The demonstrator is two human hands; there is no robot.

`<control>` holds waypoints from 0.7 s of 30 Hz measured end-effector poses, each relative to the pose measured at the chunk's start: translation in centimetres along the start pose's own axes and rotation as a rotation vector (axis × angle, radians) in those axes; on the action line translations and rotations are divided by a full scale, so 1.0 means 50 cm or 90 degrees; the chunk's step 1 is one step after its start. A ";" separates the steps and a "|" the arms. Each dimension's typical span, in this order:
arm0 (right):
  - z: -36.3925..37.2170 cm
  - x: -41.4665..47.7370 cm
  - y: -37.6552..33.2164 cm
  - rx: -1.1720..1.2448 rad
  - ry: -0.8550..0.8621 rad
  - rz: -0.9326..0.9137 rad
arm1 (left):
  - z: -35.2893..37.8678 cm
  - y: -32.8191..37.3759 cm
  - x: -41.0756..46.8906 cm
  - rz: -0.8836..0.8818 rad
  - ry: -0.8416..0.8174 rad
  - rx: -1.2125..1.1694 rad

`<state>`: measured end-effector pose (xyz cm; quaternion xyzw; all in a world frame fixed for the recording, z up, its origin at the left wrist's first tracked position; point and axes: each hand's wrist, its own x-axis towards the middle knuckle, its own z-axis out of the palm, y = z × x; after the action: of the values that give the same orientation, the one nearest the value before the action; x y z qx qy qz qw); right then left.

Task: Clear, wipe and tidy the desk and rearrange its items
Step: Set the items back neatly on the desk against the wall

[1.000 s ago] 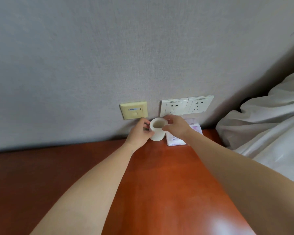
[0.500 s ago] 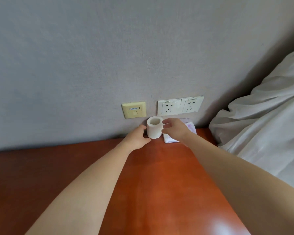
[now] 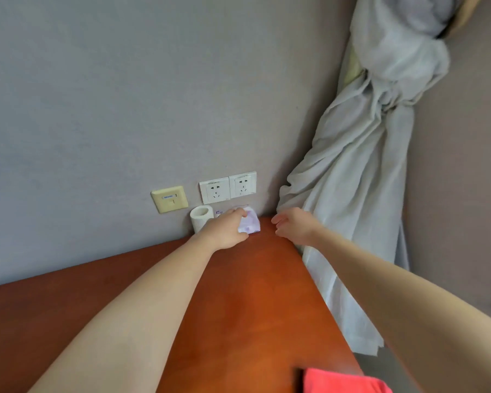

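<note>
**Two hands at far corner of desk, tissue pack in the left**

Looking forward and down across a red-brown wooden desktop toward a grey wall. Left hand laid on the purple-and-white tissue pack, gripping it with fingers bent over the top and thumb pressed at the near edge. Pack flat on the desk at its far right corner, close against the wall, directly below two white wall sockets. Just left of the pack, partly hidden behind the left hand, an upright roll of white toilet paper, standing at the foot of the wall beneath a cream-yellow wall plate. Right hand near the desk's right edge, just beside the pack but apart from it, palm turned inward, fingers loosely curled, holding nothing; contact with the desktop impossible to tell. Beyond that edge, a pale grey curtain, gathered and tied into a bundle, hanging down past the desk. On the near right part of the desk, a corner of coral-pink cloth, well apart from both hands.
</note>
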<state>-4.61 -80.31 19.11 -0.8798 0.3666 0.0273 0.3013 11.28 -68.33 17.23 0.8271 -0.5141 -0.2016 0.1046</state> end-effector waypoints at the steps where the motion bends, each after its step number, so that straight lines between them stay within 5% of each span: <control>1: -0.018 -0.029 0.024 -0.015 0.003 0.007 | 0.004 0.034 -0.003 0.017 0.004 0.009; 10: -0.164 -0.340 0.306 -0.180 0.060 0.137 | 0.084 0.422 -0.036 0.214 -0.040 0.063; 21: -0.232 -0.783 0.626 -0.141 0.175 0.344 | 0.261 0.867 -0.140 0.472 -0.215 0.137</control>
<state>-55.90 -79.31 23.14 -0.7736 0.6190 0.0268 0.1329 -32.25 -81.12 23.61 0.5473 -0.8051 -0.2285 -0.0026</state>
